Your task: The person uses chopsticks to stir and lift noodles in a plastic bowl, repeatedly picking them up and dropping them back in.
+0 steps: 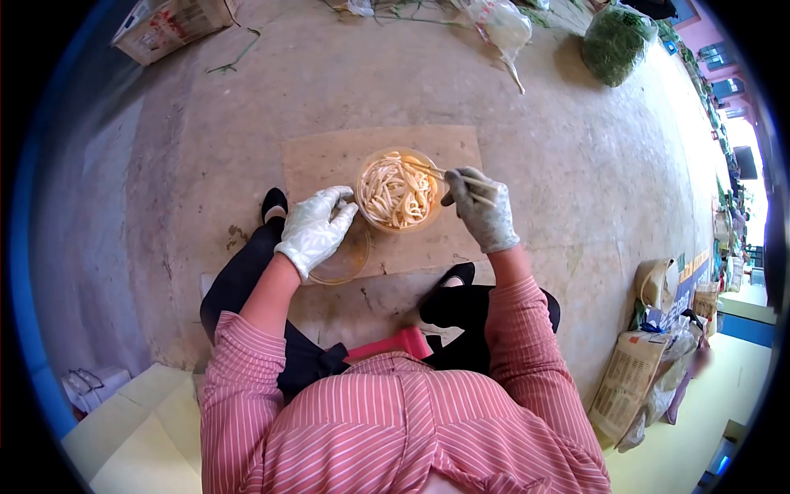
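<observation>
A round, clear plastic bowl [363, 216] sits on a flat brown sheet of cardboard [453, 142]. Inside are pale noodle-like strips [395, 191], tinged orange-red along the right side. My left hand [318, 227], in a whitish glove, has its fingertips and thumb on the bowl's left rim. My right hand [483, 207], in a grey-stained glove, is closed around a pair of wooden chopsticks [431, 169]. Their tips reach into the upper right part of the bowl. A round, clear lid-like piece [355, 265] lies on the cardboard below the bowl, partly behind my left hand.
My feet are on the concrete floor [239, 107] either side of the cardboard. A plastic crate [173, 31] stands at upper left. Bags of greens [617, 45] and a white plastic bag [502, 29] lie at the top. A cardboard box [629, 379] and bags are at right.
</observation>
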A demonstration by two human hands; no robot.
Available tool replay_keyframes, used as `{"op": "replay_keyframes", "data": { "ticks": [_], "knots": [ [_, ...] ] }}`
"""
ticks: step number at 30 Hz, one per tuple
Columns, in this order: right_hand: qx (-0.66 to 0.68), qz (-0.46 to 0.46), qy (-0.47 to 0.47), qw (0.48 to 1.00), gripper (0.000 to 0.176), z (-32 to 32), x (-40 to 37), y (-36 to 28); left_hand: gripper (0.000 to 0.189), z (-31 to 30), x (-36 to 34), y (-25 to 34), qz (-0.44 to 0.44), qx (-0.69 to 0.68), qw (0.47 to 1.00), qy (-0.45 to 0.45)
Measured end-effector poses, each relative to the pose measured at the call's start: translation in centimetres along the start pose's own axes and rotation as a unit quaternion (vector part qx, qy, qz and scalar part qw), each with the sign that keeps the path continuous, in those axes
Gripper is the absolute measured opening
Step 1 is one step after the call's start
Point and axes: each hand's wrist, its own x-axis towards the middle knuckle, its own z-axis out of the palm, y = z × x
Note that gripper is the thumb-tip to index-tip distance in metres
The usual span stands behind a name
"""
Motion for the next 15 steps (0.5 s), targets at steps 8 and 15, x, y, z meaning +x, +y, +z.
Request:
{"op": "replay_keyframes", "data": {
  "ticks": [8, 15],
  "knots": [
    [-0.005, -0.011, -0.117, 0.993, 0.019, -1.1, -1.5, -2.0, 0.031, 0.0, 0.0, -0.4, 0.013, 0.012, 1.0, 0.009],
    [0.0, 0.07, -0.112, 0.991, 0.021, -2.9, -1.5, -2.7, 0.031, 0.2, 0.0, -0.5, 0.016, 0.012, 1.0, 0.014]
  ]
}}
